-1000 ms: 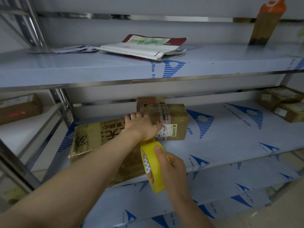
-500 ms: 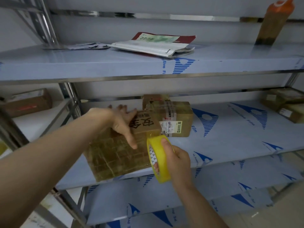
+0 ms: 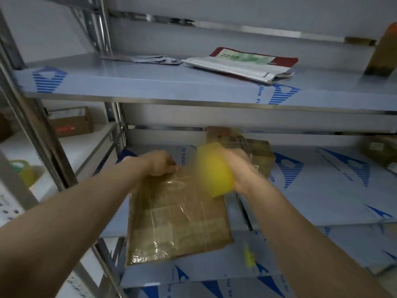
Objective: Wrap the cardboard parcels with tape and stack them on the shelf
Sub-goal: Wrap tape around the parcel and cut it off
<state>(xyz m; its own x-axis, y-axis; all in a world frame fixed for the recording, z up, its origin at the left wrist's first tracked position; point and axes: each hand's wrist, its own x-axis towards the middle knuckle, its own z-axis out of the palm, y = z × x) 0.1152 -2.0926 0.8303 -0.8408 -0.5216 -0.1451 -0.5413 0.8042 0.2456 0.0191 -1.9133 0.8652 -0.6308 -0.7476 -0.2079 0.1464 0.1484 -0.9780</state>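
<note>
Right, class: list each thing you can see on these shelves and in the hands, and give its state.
Flat parcel: covered in clear tape, near end past the middle shelf front edge.
Left hand: grips the parcel's far edge.
Tape roll: yellow, blurred, over the parcel's far right corner.
Right hand: holds the tape roll.
Small parcel: taped, at the shelf's back.
Mail bag: lying flat on the upper shelf.

Right of the right hand (image 3: 238,168) the middle shelf (image 3: 322,190) lies bare up to far cartons (image 3: 382,151). A small box (image 3: 255,153) just behind that hand blocks the reach back, the upper shelf (image 3: 150,87) caps the room above, a steel post (image 3: 36,130) stands left of the left hand (image 3: 159,163)
</note>
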